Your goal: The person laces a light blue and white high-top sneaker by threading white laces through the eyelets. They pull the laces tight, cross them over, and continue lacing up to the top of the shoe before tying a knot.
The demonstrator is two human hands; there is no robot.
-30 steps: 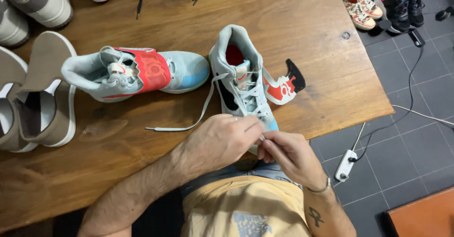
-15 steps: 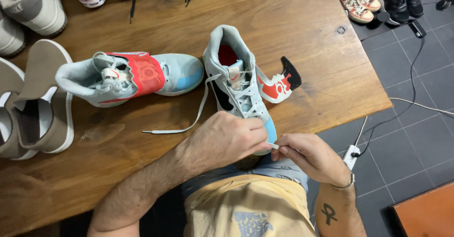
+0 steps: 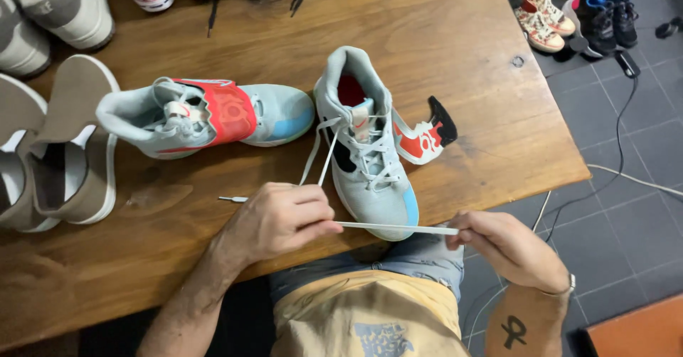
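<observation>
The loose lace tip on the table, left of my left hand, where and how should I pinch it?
Probably pinch the lace tip at its stiff end, coming from above with thumb and forefinger. It lies flat on the bare table, apart from both shoes, so nothing blocks that approach.

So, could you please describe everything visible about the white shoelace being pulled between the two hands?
The flat white shoelace looks like woven fabric. One stretch is pulled taut and nearly level between the left hand and the right hand, both pinching it, in front of the toe of the pale grey-blue sneaker on the brown wooden table. It is laced through that sneaker's eyelets; two strands run down to the left hand, and a tipped end lies on the table.
</observation>
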